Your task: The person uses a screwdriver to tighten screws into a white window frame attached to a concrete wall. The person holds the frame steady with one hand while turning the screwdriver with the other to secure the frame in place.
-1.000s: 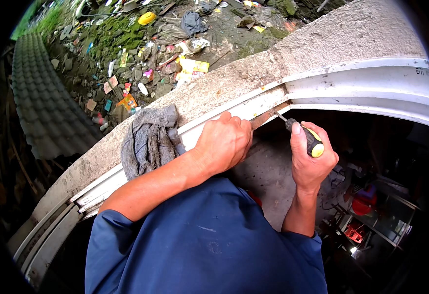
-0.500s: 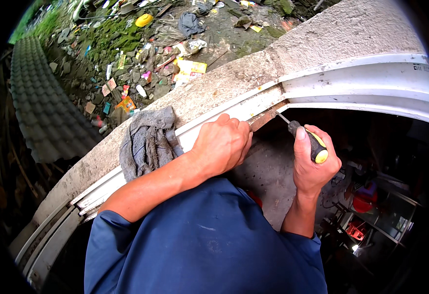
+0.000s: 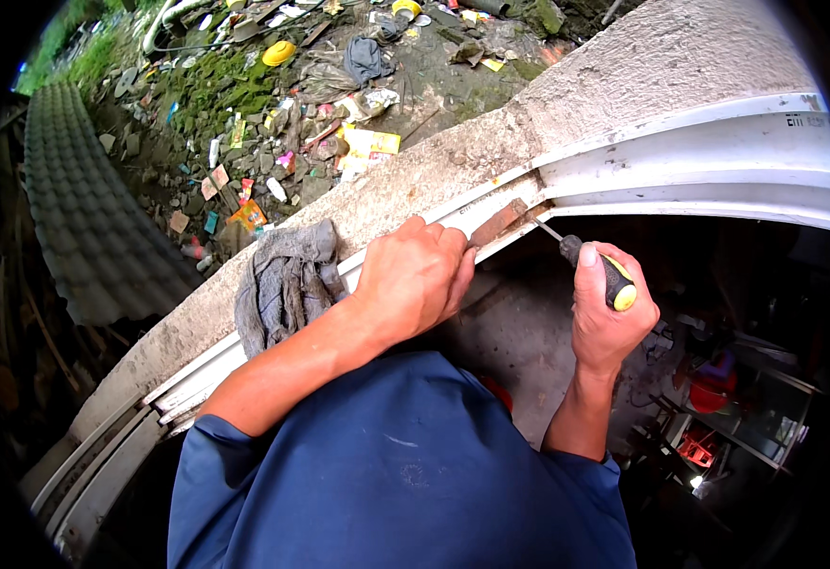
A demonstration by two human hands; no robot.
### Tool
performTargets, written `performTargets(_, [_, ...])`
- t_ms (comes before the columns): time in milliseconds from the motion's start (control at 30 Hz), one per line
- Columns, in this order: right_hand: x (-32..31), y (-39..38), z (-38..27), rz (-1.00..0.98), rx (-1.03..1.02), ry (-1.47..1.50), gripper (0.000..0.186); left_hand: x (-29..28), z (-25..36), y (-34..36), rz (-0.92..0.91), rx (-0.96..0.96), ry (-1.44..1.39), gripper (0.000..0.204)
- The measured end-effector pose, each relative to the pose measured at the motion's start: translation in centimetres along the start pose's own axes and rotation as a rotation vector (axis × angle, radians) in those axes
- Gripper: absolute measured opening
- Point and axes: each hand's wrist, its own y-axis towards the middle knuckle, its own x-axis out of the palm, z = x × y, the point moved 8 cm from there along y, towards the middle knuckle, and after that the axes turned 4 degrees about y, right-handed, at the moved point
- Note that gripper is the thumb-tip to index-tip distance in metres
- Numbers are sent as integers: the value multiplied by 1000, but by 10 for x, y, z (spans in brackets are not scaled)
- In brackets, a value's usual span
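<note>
My right hand [image 3: 612, 308] grips a screwdriver [image 3: 606, 277] with a black and yellow handle; its metal tip is at the inside of the white window track [image 3: 680, 173], beside a corner joint. My left hand [image 3: 413, 277] is closed on a rusty brown flat strip [image 3: 497, 222] that lies in the track; its fingertips are mostly hidden. A crumpled, dirty grey rag [image 3: 287, 284] drapes over the track and ledge to the left of my left hand.
The rough concrete ledge [image 3: 595, 95] runs along the outer side of the track. Beyond lie littered, mossy ground [image 3: 225, 85] and a tiled roof strip [image 3: 102, 218]. Below on the right, a dim room holds a metal-framed rack [image 3: 756, 427] and red objects [image 3: 709, 391].
My left hand has shifted left along the track, and the rusty strip has moved with it. My right hand and screwdriver have moved slightly right and down.
</note>
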Motion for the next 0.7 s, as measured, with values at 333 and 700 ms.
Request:
performTargets(333, [7, 7, 4, 1, -111, -57, 24, -42, -31, 21, 54, -206, 89, 20])
performTargets(700, [5, 12, 7, -25, -118, -10, 25, -49, -105, 22, -97, -217, 693, 15])
